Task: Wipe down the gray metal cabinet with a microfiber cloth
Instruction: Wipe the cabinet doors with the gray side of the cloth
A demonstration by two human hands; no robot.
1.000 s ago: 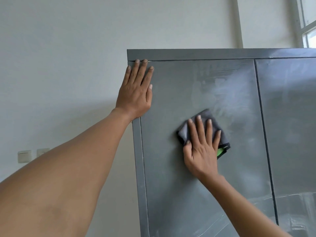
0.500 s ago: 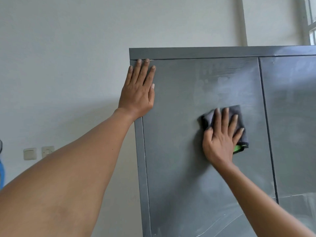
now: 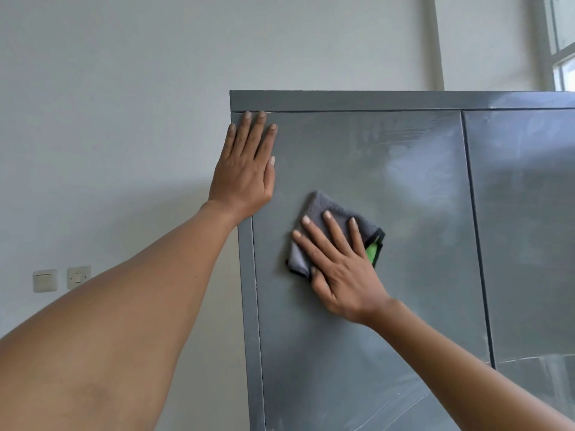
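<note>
The gray metal cabinet (image 3: 404, 306) stands upright in front of me, its two doors filling the right half of the view. My left hand (image 3: 245, 172) rests flat on the top left corner of the left door, fingers straight and pointing up. A folded gray microfiber cloth (image 3: 323, 209) with a black hem and a green patch lies against the left door. My right hand (image 3: 339, 265) presses the cloth onto the door with spread, straight fingers. Pale smears show on the door's upper right part.
A white wall (image 3: 124, 88) lies left of and behind the cabinet. Two light switches (image 3: 62, 278) sit low on that wall. A window frame (image 3: 560, 42) shows at the top right. The right door (image 3: 529, 228) carries streaks near its lower part.
My right hand slid the cloth right, then back left and slightly down across the left door. My left hand stayed on the door's top corner.
</note>
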